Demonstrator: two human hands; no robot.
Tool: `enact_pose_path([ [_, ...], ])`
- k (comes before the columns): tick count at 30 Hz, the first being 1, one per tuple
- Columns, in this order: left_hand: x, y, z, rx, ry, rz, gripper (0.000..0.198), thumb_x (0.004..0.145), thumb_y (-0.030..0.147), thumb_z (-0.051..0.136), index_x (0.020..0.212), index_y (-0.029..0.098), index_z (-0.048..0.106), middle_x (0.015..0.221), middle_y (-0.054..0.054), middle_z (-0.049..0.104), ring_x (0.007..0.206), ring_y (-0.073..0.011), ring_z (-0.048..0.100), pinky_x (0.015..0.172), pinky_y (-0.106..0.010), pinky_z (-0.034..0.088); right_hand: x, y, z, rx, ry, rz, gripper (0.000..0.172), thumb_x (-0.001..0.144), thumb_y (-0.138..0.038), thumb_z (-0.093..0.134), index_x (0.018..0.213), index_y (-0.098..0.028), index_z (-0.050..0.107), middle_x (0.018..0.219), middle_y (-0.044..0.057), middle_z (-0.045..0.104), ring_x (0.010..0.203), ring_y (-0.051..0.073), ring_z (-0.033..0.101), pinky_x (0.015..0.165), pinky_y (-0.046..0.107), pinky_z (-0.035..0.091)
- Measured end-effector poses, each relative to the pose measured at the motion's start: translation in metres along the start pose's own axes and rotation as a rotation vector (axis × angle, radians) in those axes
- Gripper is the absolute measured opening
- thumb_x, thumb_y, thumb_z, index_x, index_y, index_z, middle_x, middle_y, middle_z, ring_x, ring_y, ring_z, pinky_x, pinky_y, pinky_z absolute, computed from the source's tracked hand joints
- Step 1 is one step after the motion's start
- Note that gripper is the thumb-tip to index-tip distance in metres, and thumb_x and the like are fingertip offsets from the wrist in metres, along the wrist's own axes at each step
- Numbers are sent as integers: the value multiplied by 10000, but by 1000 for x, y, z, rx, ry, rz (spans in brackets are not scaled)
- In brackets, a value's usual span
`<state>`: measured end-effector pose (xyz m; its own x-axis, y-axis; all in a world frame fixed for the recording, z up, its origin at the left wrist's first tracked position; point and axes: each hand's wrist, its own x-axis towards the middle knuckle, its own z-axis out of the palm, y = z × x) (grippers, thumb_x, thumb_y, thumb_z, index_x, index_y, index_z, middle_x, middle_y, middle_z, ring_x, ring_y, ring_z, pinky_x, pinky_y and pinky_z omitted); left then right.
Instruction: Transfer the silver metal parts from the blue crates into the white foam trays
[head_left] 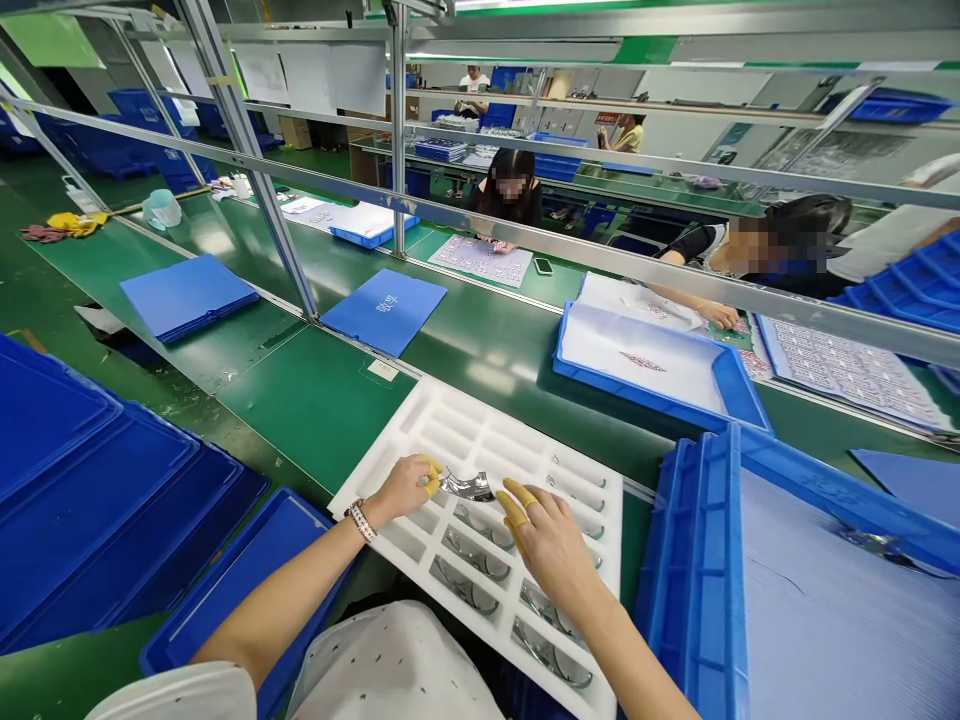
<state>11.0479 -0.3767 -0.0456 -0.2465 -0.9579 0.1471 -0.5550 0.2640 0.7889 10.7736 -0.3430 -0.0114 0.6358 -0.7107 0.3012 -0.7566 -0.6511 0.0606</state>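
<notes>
My left hand (401,488) pinches the left end of a curved, mirror-bright metallic piece (466,486) between fingers in yellow finger cots. My right hand (544,545), also wearing yellow cots, sits just right of that piece, with its fingers apart and no clear hold. Both hands are over a white foam tray (442,430) with rows of slots. Several similar curved pieces (472,553) lie in the slots nearer me. My right hand hides part of the tray.
A blue crate (694,580) lined with corrugated sheet stands at right; stacked blue crates (97,490) lie at left. Along the green workbench (315,400) are blue folders (382,310) and a white-lined blue tray (652,360). Across it, a co-worker's hand (720,316) reaches past a metal frame rail (600,240).
</notes>
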Motion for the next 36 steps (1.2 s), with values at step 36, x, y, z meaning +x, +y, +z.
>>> enact_pose_path([
  [36,22,-18,56,433,166,40,303,895,143,516,1157,218,649,1250,-99,638,1297,-286,481,1049,-533,421,-4,55,69,284,-449,212,374,891,-102,417,938,-241,761,1222,133,651,1458,346,271,1020,531,364],
])
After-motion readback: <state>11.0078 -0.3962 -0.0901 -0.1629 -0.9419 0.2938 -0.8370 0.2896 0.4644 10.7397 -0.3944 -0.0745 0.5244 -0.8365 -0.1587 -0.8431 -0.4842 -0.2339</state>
